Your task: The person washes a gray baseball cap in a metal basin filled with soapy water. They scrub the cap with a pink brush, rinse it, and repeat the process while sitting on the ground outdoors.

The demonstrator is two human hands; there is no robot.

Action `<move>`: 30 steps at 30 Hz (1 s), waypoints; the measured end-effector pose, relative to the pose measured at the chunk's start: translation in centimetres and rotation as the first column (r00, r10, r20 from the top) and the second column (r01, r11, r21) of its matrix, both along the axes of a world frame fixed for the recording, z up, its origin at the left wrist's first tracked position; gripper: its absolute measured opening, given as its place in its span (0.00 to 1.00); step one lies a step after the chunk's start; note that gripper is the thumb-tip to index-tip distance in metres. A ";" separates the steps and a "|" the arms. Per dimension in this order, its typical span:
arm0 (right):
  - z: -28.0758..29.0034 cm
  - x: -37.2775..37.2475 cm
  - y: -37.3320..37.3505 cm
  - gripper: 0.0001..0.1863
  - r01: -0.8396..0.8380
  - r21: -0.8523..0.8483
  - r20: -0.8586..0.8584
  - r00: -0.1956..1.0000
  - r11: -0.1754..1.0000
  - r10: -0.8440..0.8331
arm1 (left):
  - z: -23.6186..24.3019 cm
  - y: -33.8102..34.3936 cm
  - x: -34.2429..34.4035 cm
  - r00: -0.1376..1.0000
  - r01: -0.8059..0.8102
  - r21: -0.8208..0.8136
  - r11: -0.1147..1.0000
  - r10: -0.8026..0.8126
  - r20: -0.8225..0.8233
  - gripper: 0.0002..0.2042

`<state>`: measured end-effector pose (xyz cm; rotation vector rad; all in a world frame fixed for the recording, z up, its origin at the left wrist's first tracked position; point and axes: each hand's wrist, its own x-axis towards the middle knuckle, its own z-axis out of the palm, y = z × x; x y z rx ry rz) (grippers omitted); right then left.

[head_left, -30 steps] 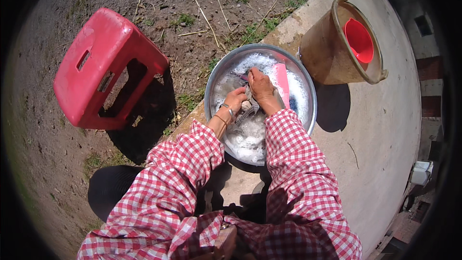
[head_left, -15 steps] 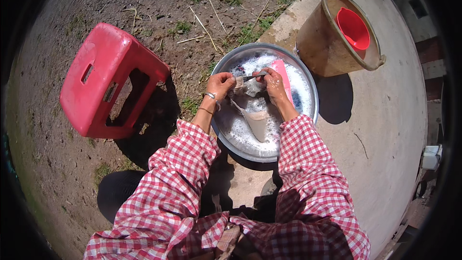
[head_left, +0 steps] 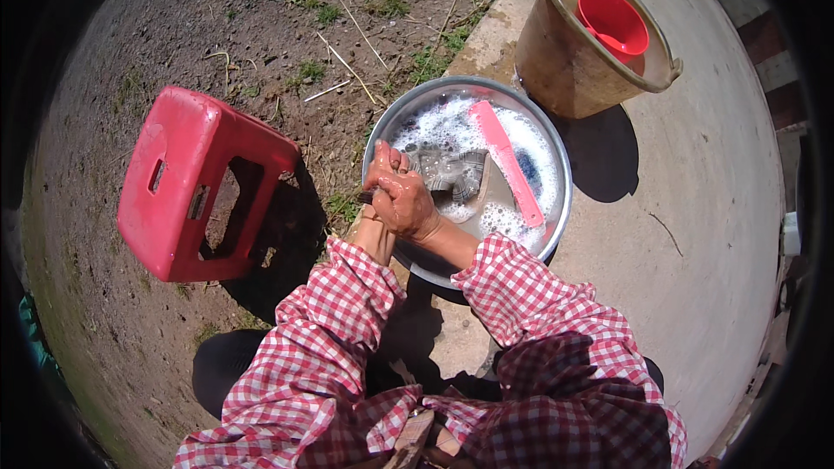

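Both hands meet over the left rim of a round metal basin (head_left: 566,182) of sudsy water. My right hand (head_left: 407,200) crosses leftward and closes around my left hand (head_left: 383,159) near its wrist. Most of the left hand is hidden beneath it, and its finger positions are unclear. A small dark band or edge shows beside the clasped hands. Soaked grey-beige cloth (head_left: 467,175) with a checked pattern lies in the water, just right of my hands. A long pink bar-shaped object (head_left: 508,161) slants across the suds on the basin's right side.
To the left, a red plastic stool (head_left: 165,182) lies tipped on its side on the soil. A brown bucket (head_left: 556,61) holding a red scoop (head_left: 612,22) stands behind the basin at right, on the concrete (head_left: 686,200).
My hands have let the cloth down into the basin. The right hand has moved left and clasped the left. The pink object, partly covered before, is now in full sight.
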<state>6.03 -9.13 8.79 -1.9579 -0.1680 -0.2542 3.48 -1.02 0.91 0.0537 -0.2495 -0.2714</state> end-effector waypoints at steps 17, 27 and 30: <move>-2.2 -1.2 1.9 0.05 0.009 -0.032 0.138 0.990 0.999 -0.004 | 1.4 -0.4 0.8 0.997 -0.039 0.343 0.939 0.061 -0.053 0.12; -12.7 3.1 -3.2 0.15 0.336 -0.124 0.025 0.942 0.934 -0.336 | -0.8 0.2 0.2 0.896 -0.290 0.701 -0.652 0.073 0.438 0.10; -15.7 2.0 -4.5 0.15 -0.221 -0.652 -0.083 0.972 0.725 0.221 | -1.8 -0.2 -0.4 0.975 -0.146 0.610 -0.779 -0.219 -0.046 0.07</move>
